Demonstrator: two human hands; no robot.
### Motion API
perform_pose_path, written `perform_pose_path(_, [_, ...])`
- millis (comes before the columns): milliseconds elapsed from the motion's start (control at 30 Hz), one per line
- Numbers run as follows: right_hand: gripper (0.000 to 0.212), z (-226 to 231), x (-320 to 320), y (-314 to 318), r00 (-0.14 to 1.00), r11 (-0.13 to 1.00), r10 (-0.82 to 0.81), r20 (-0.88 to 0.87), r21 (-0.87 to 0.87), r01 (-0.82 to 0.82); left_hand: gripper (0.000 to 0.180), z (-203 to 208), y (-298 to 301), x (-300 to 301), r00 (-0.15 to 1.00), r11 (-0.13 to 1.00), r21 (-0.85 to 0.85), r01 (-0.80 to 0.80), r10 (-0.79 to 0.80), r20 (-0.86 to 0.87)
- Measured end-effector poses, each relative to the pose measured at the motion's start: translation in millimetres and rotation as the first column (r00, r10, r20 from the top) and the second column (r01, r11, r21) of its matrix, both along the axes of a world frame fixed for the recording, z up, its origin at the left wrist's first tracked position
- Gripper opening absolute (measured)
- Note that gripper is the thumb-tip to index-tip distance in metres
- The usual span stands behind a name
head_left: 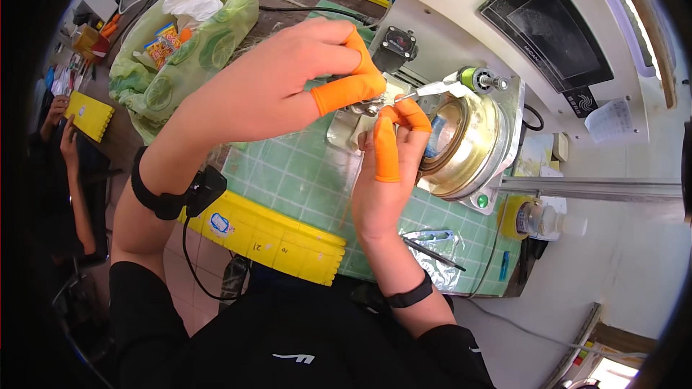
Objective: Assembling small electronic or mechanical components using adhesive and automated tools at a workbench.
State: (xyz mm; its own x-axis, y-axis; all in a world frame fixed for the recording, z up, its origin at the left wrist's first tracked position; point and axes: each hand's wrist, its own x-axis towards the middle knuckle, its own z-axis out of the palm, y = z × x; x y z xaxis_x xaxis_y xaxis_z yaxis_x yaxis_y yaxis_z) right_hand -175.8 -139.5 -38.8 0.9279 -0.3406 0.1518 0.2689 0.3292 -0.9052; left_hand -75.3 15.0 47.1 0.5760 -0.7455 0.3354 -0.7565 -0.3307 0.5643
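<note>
Left hand (292,75) and right hand (386,198), fingertips narrow (any hold hidden), near small silvery metal fixture (370,109): probably stiff, best edge-held.

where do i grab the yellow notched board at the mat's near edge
Probably mid-length on the near long edge of the yellow board, coming from your side: it lies long and flat, and that edge seems to overhang the green mat, leaving room for a grip pinching from above and below.
</note>
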Motion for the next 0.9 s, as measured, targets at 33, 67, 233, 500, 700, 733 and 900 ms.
perform_pose_path(33, [0.038,2.5,0.6,0.0,1.000,1.000,0.003,-0.001,0.022,-0.003,0.021,-0.9,-1.2,1.6,1.000,0.999,0.044,0.001,-0.002,0.004])
perform_pose_path(67, [0.038,3.9,1.1,1.1,1.000,1.000,0.003,-0.005,0.025,-0.003,0.021,-1.5,-3.0,0.4,1.000,0.999,0.047,0.001,-0.001,0.001])
perform_pose_path(233, [0.046,7.6,4.9,6.4,0.999,0.999,0.003,0.034,0.037,-0.004,0.031,-9.3,-10.4,-4.3,0.996,0.992,0.116,-0.054,0.046,0.074])
perform_pose_path(500, [0.053,2.7,4.7,0.1,0.998,0.999,0.027,0.064,0.022,-0.028,0.032,3.5,-2.7,2.0,0.935,0.989,-0.135,0.051,-0.095,-0.343])
perform_pose_path(700, [0.059,7.1,5.6,-0.1,0.997,0.995,0.045,0.057,0.089,-0.050,0.034,-1.0,-11.1,-7.9,0.999,0.991,0.135,-0.026,0.030,-0.027])
perform_pose_path(733, [0.059,7.3,5.3,-0.5,0.998,0.998,0.030,0.053,0.062,-0.033,0.035,0.0,-11.6,-8.1,0.998,0.987,0.158,-0.034,0.041,-0.044])
perform_pose_path(900, [0.042,11.4,8.2,3.2,1.000,1.000,-0.006,0.021,-0.002,0.006,0.040,-9.8,-5.1,-1.6,0.988,0.995,-0.098,-0.028,0.013,-0.152])
